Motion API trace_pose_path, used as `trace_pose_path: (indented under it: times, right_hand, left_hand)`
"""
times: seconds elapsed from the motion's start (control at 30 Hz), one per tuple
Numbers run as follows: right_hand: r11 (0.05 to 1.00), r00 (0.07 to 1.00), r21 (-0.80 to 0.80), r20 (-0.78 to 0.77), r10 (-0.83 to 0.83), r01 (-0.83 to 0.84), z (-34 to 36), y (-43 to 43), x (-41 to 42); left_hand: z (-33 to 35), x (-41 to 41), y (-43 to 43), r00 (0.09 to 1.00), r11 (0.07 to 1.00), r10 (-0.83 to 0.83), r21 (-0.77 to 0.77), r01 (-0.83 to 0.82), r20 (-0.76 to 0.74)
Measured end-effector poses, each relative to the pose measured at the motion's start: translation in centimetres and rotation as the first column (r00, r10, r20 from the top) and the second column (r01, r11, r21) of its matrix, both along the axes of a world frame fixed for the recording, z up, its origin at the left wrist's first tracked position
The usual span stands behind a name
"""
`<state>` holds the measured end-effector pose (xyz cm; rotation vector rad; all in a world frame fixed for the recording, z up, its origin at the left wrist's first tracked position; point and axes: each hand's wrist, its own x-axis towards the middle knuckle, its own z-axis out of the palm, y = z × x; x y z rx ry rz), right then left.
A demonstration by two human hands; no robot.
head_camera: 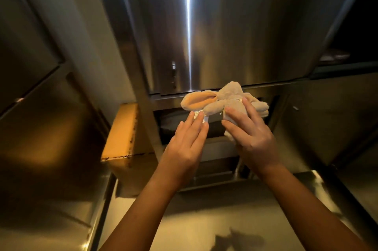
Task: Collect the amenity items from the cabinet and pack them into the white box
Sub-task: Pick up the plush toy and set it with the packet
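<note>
Right hand [252, 135] grips plush toy [217, 98] (beige), left hand [186, 142] flat

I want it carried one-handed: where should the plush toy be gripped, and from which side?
Grip the plush toy round its bunched middle, from the near side, as the right hand does. Its ear looks flat and floppy.

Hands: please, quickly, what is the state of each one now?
Left hand: open, straight fingers touching the white tag of the beige plush toy.
Right hand: closed, holding the toy.
</note>
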<state>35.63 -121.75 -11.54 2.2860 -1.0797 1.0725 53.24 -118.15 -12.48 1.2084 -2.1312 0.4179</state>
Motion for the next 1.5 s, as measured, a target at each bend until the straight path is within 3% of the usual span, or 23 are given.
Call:
trace_pose_path:
  times: [0.4,0.83,1.03,1.5]
  right_hand:
    - [0.96,0.959,0.0,-0.028,-0.281,0.281,-0.6,1.1,-19.0]
    - [0.834,0.834,0.003,-0.017,-0.551,0.551,-1.1,2.8,-29.9]
    - [0.768,0.769,0.038,-0.048,-0.638,0.639,-1.3,-1.0,-34.6]
    - [0.686,0.687,-0.06,0.0,-0.726,0.725,0.9,-13.2,-42.6]
  left_hand:
    - [-1.7,-18.1,-4.3,0.937,0.936,-0.35,0.048,0.35,-0.006]
    - [-1.8,-30.8,-7.5,0.804,0.803,-0.595,0.041,0.594,0.006]
    - [-2.2,-36.0,-13.2,0.739,0.738,-0.674,0.042,0.674,-0.01]
    - [-0.6,-45.3,-27.1,0.634,0.636,-0.772,-0.031,0.771,-0.043]
